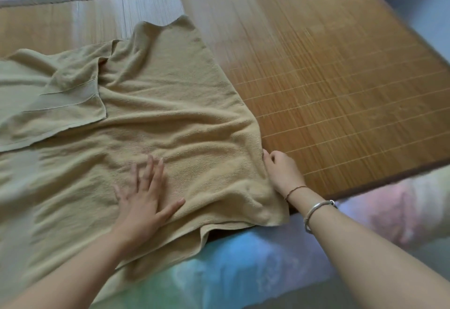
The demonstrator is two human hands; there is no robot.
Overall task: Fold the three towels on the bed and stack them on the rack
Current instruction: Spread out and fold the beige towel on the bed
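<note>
A tan towel (158, 118) lies spread and rumpled on the bamboo mat (341, 77) over the bed, with a second tan cloth (48, 104) overlapping its far left. Folding has barely begun; no rack or finished stack shows. The left hand (143, 199) presses flat, fingers spread. The right hand (282, 172) pinches the towel's right edge.

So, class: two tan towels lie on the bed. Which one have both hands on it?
The large plush towel: the left hand lies flat on it, the right hand grips its edge. The thinner striped towel lies untouched at the left.
</note>
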